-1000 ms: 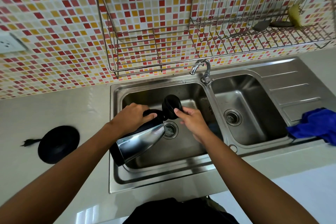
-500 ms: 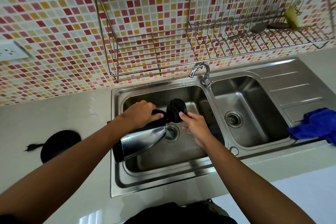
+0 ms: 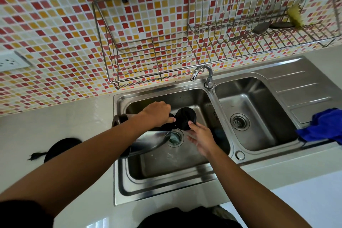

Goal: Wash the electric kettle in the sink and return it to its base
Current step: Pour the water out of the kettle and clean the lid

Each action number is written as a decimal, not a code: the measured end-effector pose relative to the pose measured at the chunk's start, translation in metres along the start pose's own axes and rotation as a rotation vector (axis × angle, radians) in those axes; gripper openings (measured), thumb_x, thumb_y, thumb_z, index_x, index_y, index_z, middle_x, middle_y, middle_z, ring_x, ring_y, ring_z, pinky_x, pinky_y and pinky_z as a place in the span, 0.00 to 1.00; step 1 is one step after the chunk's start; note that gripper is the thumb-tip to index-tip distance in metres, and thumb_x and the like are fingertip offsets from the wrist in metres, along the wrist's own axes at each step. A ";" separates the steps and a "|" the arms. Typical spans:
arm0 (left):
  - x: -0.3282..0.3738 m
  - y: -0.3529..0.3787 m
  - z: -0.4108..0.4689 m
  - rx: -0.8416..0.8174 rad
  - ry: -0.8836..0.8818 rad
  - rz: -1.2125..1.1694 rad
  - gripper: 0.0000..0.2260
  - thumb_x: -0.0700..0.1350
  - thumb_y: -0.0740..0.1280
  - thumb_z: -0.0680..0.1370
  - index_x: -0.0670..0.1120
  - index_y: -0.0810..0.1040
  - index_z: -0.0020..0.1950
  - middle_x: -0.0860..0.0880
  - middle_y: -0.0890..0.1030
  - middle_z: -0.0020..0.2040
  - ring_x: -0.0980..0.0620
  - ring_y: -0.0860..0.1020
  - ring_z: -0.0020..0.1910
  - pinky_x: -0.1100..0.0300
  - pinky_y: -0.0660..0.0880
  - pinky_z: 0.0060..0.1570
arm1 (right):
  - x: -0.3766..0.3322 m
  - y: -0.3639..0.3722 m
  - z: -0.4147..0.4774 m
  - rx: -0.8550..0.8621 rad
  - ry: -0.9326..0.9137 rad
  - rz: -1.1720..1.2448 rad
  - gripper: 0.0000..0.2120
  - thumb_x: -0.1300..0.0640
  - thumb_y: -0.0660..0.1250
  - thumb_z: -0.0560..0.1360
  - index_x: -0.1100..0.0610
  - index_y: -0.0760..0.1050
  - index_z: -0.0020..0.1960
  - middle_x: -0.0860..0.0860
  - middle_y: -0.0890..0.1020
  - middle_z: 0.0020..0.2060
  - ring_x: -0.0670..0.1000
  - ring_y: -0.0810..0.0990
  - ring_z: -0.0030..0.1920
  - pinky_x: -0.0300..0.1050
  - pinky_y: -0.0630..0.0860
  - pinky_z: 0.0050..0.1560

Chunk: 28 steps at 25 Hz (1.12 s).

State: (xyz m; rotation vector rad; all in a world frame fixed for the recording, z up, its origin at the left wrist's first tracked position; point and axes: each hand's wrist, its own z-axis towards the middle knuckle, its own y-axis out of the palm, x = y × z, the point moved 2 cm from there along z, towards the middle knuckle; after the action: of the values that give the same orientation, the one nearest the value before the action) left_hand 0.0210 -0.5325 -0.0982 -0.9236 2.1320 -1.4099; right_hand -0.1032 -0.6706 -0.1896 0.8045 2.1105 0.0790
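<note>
Tap (image 3: 209,76) behind tilted kettle (image 3: 148,140) over sink (image 3: 166,190), base (image 3: 61,147) left, blue cloth (image 3: 323,127) right

Our left hand (image 3: 157,114) grips the shiny steel electric kettle (image 3: 149,143) by its black handle (image 3: 167,126), tipped over the left basin of the stainless double sink (image 3: 166,194); our right hand (image 3: 201,139), fingers relaxed, lies just beside its raised round black lid (image 3: 185,118).
</note>
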 end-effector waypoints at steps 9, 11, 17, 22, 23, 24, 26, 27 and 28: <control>0.050 -0.007 0.031 -0.049 0.012 0.100 0.21 0.56 0.67 0.80 0.40 0.77 0.62 0.41 0.80 0.60 0.39 0.80 0.58 0.51 0.73 0.48 | 0.014 -0.022 0.012 0.075 0.106 0.156 0.15 0.54 0.65 0.79 0.58 0.75 0.64 0.52 0.84 0.53 0.49 0.80 0.53 0.46 0.76 0.50; 0.056 -0.009 0.037 -0.044 0.007 0.097 0.20 0.55 0.67 0.80 0.40 0.77 0.62 0.41 0.80 0.60 0.40 0.80 0.57 0.51 0.73 0.48 | 0.011 -0.025 0.016 0.092 0.110 0.155 0.16 0.54 0.65 0.79 0.57 0.74 0.65 0.52 0.83 0.54 0.49 0.80 0.54 0.46 0.76 0.49; 0.033 -0.018 0.053 -0.048 -0.026 -0.178 0.23 0.61 0.66 0.79 0.41 0.81 0.57 0.42 0.82 0.54 0.42 0.80 0.53 0.51 0.74 0.49 | -0.035 -0.038 0.023 0.099 -0.028 0.068 0.06 0.58 0.67 0.78 0.55 0.80 0.54 0.48 0.85 0.40 0.47 0.80 0.39 0.42 0.73 0.41; 0.003 0.006 0.047 0.097 -0.052 -0.587 0.19 0.63 0.65 0.79 0.50 0.84 0.56 0.47 0.85 0.51 0.49 0.82 0.46 0.52 0.77 0.53 | -0.083 -0.039 0.043 0.078 -0.214 -0.133 0.09 0.57 0.71 0.75 0.53 0.82 0.55 0.49 0.86 0.48 0.49 0.83 0.50 0.45 0.76 0.53; 0.000 0.016 0.047 0.129 -0.071 -0.667 0.17 0.62 0.65 0.79 0.52 0.84 0.56 0.48 0.85 0.49 0.52 0.81 0.39 0.51 0.79 0.51 | -0.088 -0.037 0.047 0.071 -0.243 -0.192 0.13 0.56 0.72 0.74 0.54 0.81 0.59 0.49 0.86 0.51 0.49 0.83 0.54 0.45 0.77 0.57; -0.001 0.026 0.048 0.148 -0.090 -0.724 0.16 0.62 0.66 0.79 0.52 0.83 0.56 0.48 0.85 0.47 0.55 0.80 0.34 0.51 0.80 0.49 | -0.091 -0.035 0.052 0.068 -0.276 -0.253 0.15 0.56 0.72 0.74 0.54 0.80 0.61 0.49 0.86 0.51 0.49 0.83 0.55 0.45 0.77 0.58; -0.003 0.048 0.052 0.161 -0.113 -0.764 0.16 0.61 0.65 0.80 0.52 0.82 0.57 0.47 0.86 0.46 0.52 0.82 0.35 0.51 0.79 0.47 | -0.093 -0.033 0.059 0.066 -0.341 -0.377 0.14 0.56 0.71 0.75 0.52 0.80 0.61 0.47 0.86 0.51 0.47 0.83 0.54 0.45 0.77 0.59; -0.004 0.060 0.055 0.151 -0.115 -0.751 0.17 0.62 0.64 0.80 0.52 0.81 0.58 0.47 0.86 0.48 0.48 0.83 0.42 0.52 0.78 0.49 | -0.091 -0.033 0.064 0.062 -0.373 -0.442 0.14 0.55 0.71 0.75 0.50 0.80 0.60 0.47 0.86 0.51 0.47 0.84 0.54 0.46 0.77 0.60; -0.005 0.070 0.059 0.131 -0.118 -0.720 0.20 0.64 0.62 0.79 0.52 0.81 0.60 0.46 0.85 0.51 0.46 0.83 0.48 0.52 0.77 0.51 | -0.089 -0.032 0.068 0.061 -0.399 -0.506 0.15 0.54 0.71 0.74 0.50 0.80 0.61 0.48 0.86 0.51 0.47 0.84 0.54 0.48 0.78 0.60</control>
State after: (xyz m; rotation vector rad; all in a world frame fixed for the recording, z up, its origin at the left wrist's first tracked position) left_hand 0.0429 -0.5482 -0.1858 -1.7777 1.6519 -1.7212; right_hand -0.0312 -0.7618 -0.1807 0.2681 1.8741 -0.3862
